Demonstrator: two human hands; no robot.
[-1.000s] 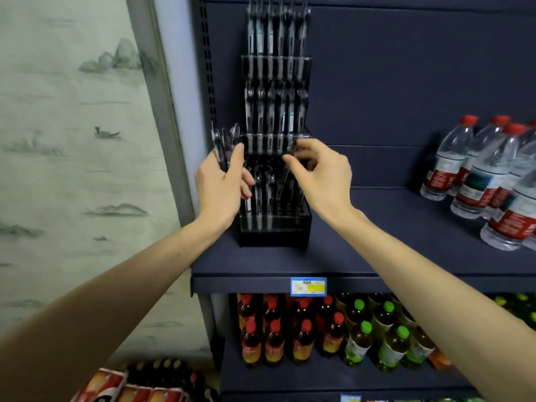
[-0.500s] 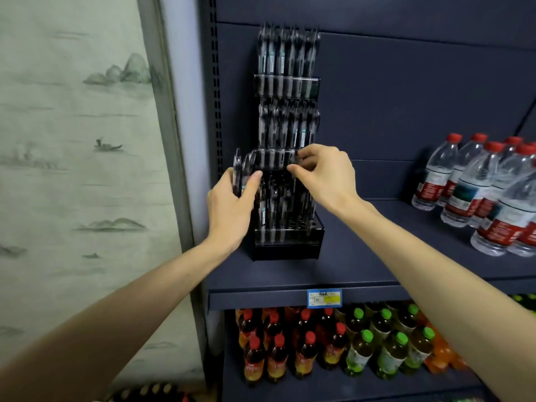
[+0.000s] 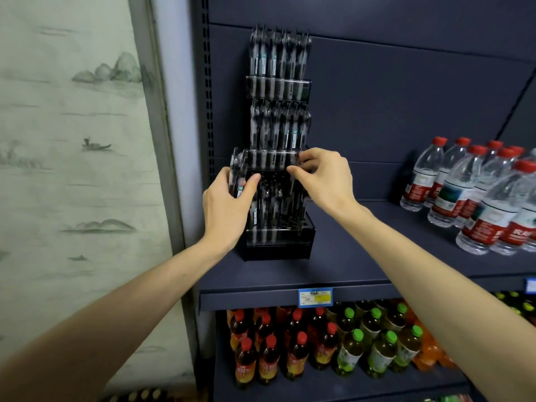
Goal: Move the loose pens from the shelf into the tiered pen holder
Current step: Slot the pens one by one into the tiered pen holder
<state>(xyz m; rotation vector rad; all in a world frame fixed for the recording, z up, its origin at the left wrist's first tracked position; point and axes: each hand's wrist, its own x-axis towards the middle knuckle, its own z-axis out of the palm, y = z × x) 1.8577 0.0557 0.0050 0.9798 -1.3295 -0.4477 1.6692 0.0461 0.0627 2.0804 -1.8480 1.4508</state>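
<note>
A black tiered pen holder [image 3: 278, 248] stands on the dark blue shelf [image 3: 333, 274], at its left end. Its upper two tiers are packed with black pens [image 3: 278, 59]; the lowest tier holds several more. My left hand [image 3: 229, 210] grips a bundle of loose black pens [image 3: 237, 175] upright against the holder's left side. My right hand [image 3: 324, 181] pinches a single pen [image 3: 295, 187] at the right of the lowest tier, its lower end down among the pens there.
Water bottles with red caps [image 3: 475, 195] fill the shelf's right side. Below, red-capped [image 3: 269, 364] and green-capped drink bottles [image 3: 380, 349] crowd the lower shelf. A blue-and-yellow price tag [image 3: 315, 297] sits on the shelf edge. A painted wall panel [image 3: 72, 169] borders the left.
The view has shifted left and down, so the holder sits further right in frame. My left hand brought its pen bundle closer to the holder's side. My right hand stays at the lowest tier.
</note>
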